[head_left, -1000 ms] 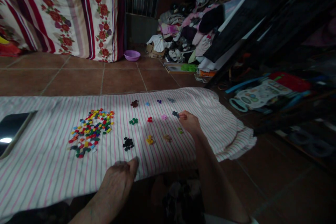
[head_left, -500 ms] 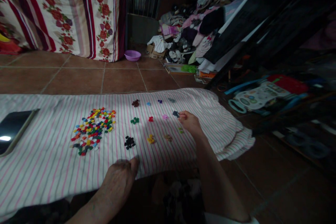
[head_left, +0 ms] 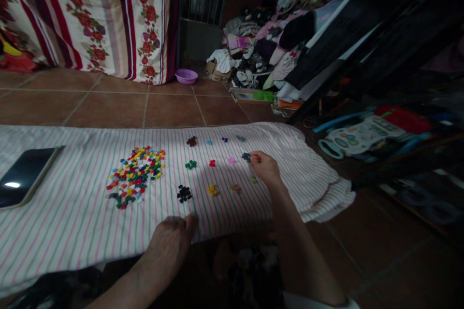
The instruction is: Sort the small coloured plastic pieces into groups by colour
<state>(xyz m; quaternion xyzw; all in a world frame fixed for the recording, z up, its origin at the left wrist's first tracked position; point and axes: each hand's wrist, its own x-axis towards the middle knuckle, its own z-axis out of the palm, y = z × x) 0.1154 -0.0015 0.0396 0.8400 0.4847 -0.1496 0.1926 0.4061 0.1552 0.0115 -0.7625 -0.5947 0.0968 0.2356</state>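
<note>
My right hand (head_left: 265, 166) reaches over the striped cloth (head_left: 83, 231), its fingers pinched at the edge of a small dark blue-grey cluster of blocks (head_left: 246, 156). Its fingertips seem closed on one of these blocks, though they partly hide it. My left hand (head_left: 171, 235) lies curled near the cloth's front edge; what its fingers hold, if anything, is hidden. Close by are black blocks (head_left: 184, 193), yellow blocks (head_left: 212, 189), tan blocks (head_left: 235, 188), lime blocks (head_left: 253, 179), pink blocks (head_left: 231, 160), red blocks (head_left: 212, 163) and green blocks (head_left: 191, 164).
A mixed pile of coloured blocks (head_left: 136, 176) lies left of the groups. Brown blocks (head_left: 192, 141) and other small groups form the far row. A phone (head_left: 27, 174) rests at the left. Beyond are a purple basin (head_left: 186, 76) and heaped clothes (head_left: 270, 41).
The view has shifted slightly, so the cloth and blocks sit a little further right. My right hand stays at the dark blue-grey blocks; my left hand keeps its curled pose.
</note>
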